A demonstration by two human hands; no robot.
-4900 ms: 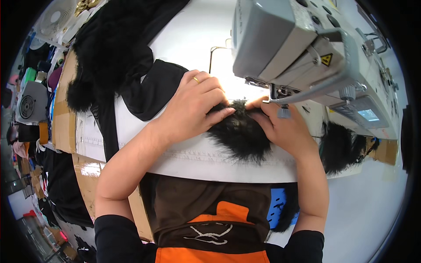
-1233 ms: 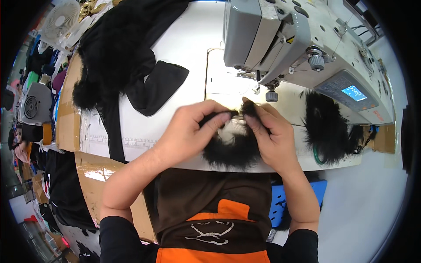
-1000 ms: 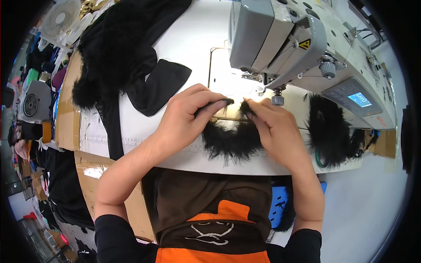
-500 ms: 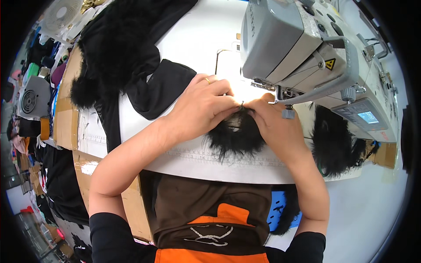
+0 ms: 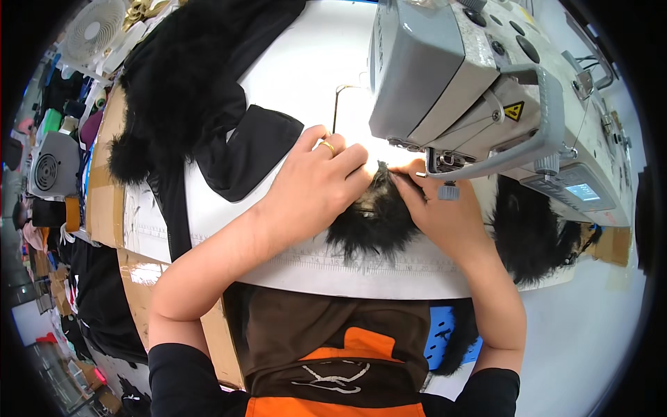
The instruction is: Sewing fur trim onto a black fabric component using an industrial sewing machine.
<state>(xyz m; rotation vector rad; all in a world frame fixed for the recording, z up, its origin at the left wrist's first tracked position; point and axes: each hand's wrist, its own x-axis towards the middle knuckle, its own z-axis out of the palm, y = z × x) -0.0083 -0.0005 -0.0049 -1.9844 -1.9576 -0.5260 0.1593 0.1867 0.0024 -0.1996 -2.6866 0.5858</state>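
My left hand (image 5: 316, 186), with a gold ring, has its fingers curled closed on the upper end of a black fluffy fur piece (image 5: 368, 233), left of the lit needle area. My right hand (image 5: 445, 208) pinches the same piece from the right, just below the presser area of the grey sewing machine (image 5: 424, 76). The gathered ends meet between my fingertips; the bushy rest lies on the white table (image 5: 326, 276) with its printed ruler strip. Some fingertips are hidden by fur, glare and the machine.
Black garments with fur trim (image 5: 174, 97) cover the table's left. More black fur (image 5: 528, 243) lies right, by the control panel (image 5: 580, 191). Cardboard (image 5: 139, 285) edges the left side; cluttered stock and fans (image 5: 90, 31) stand beyond. A blue plastic piece (image 5: 438, 333) is below the table.
About a second ago my hands held two separate ends of the fur piece; those ends are now together at the needle area. Since half a second ago my hands have shifted only slightly.
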